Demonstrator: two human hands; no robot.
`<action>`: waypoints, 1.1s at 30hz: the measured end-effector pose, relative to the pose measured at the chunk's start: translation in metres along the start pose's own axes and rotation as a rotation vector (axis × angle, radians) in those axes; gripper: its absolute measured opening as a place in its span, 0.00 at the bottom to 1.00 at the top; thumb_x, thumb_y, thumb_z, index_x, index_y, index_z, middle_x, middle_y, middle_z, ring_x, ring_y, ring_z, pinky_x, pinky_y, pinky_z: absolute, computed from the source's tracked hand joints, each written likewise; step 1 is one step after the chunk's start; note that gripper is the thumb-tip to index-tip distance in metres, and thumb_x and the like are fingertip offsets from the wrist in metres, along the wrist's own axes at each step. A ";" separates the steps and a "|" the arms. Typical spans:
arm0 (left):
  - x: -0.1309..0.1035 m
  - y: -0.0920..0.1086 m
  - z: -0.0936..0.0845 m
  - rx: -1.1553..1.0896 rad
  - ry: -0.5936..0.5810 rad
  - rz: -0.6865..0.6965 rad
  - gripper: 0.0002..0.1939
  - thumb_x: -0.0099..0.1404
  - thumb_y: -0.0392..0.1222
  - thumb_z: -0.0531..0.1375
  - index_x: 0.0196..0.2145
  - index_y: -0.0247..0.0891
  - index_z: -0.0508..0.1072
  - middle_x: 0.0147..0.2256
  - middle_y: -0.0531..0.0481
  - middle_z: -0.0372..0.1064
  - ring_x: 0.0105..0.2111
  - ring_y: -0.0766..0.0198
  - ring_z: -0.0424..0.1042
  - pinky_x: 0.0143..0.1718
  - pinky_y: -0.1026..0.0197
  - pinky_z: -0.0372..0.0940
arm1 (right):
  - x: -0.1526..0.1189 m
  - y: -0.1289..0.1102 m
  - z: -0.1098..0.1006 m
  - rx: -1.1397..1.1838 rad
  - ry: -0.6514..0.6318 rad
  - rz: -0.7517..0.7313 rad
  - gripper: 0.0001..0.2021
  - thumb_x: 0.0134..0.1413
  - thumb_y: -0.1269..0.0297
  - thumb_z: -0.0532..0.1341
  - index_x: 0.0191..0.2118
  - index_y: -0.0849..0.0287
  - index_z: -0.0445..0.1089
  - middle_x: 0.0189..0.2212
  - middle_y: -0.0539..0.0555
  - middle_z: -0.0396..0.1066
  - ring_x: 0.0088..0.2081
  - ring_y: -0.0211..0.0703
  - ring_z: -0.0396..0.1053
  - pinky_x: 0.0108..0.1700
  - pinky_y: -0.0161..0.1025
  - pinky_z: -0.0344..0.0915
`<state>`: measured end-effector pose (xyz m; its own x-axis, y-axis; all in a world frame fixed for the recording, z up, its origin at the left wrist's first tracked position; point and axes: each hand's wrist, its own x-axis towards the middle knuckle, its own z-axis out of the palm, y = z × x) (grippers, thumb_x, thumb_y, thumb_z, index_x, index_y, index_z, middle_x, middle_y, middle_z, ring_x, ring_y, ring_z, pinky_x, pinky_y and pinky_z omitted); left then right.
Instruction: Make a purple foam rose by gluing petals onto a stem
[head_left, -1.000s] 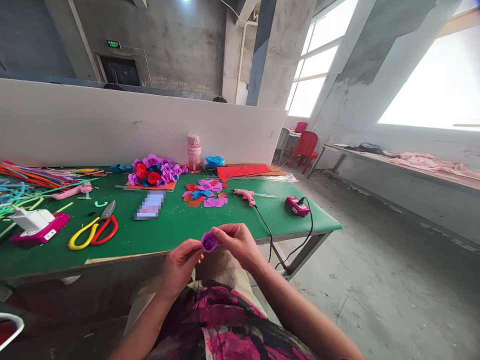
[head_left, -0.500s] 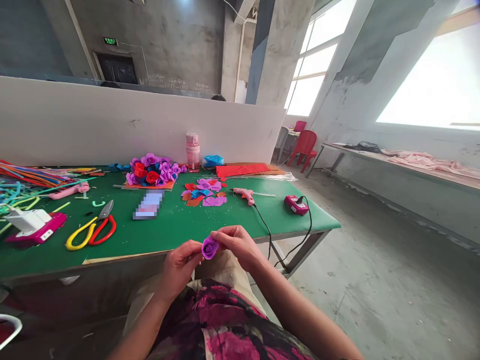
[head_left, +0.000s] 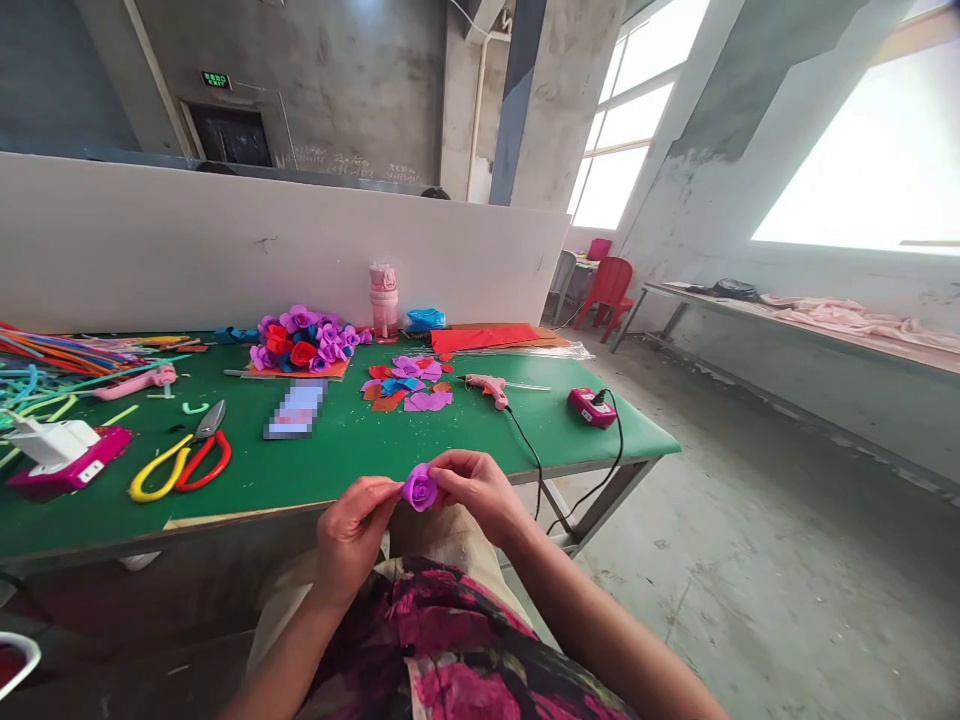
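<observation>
A small purple artificial rose [head_left: 420, 488] is held between my two hands, just in front of the table edge and above my lap. My left hand [head_left: 352, 525] pinches its left side with thumb and fingertips. On the other side, my right hand [head_left: 476, 490] grips the upper right petals. The rose faces up toward me, with curled petals around a tight centre. Beyond it on the green table [head_left: 352, 460] lie loose purple, red, blue and brown petals [head_left: 409, 385]. A pink glue gun [head_left: 491, 388] rests to their right.
Left of the petals are a blurred-out flat object [head_left: 296, 408], scissors [head_left: 191, 455] and a pink power strip [head_left: 71, 462]. A bunch of purple, red and blue flowers [head_left: 304, 340] lies behind, near a pink bottle [head_left: 384, 303]. The glue gun's cord runs over the front edge to a socket box [head_left: 592, 407].
Both hands still hold the rose. It has tilted slightly and risen a little, and my left hand has shifted a bit to the left.
</observation>
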<state>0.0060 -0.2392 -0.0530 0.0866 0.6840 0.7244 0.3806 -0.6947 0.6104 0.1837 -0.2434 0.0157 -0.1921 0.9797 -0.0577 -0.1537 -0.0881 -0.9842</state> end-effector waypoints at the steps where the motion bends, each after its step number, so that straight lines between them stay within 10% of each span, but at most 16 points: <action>1: 0.000 0.001 0.000 0.026 0.012 0.020 0.06 0.61 0.35 0.60 0.35 0.42 0.77 0.33 0.51 0.74 0.34 0.65 0.72 0.37 0.64 0.66 | 0.000 0.000 0.001 0.029 -0.006 0.021 0.11 0.39 0.59 0.64 0.26 0.62 0.72 0.19 0.49 0.69 0.21 0.33 0.65 0.27 0.33 0.62; 10: 0.000 0.006 -0.005 0.127 0.052 0.071 0.09 0.61 0.35 0.60 0.37 0.43 0.78 0.36 0.50 0.75 0.36 0.63 0.74 0.40 0.63 0.67 | -0.001 0.002 0.001 0.166 -0.062 0.084 0.07 0.35 0.66 0.65 0.26 0.62 0.72 0.21 0.49 0.72 0.22 0.33 0.68 0.29 0.33 0.66; 18: -0.004 -0.001 0.010 -0.245 0.059 -0.268 0.03 0.59 0.40 0.62 0.32 0.41 0.76 0.28 0.54 0.72 0.23 0.68 0.68 0.24 0.66 0.64 | 0.001 0.006 -0.003 0.239 -0.118 0.024 0.09 0.35 0.68 0.67 0.28 0.62 0.72 0.23 0.49 0.72 0.24 0.33 0.68 0.33 0.32 0.65; 33: -0.003 -0.002 0.009 -0.261 0.078 -0.322 0.04 0.58 0.41 0.63 0.31 0.40 0.77 0.30 0.52 0.71 0.24 0.69 0.68 0.27 0.66 0.66 | 0.000 0.003 0.001 0.180 -0.073 0.036 0.18 0.32 0.55 0.72 0.26 0.63 0.70 0.20 0.47 0.70 0.22 0.32 0.66 0.28 0.31 0.62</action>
<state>0.0133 -0.2378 -0.0594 -0.0722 0.8636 0.4990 0.1301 -0.4879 0.8632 0.1826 -0.2433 0.0130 -0.2691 0.9603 -0.0734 -0.3151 -0.1598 -0.9355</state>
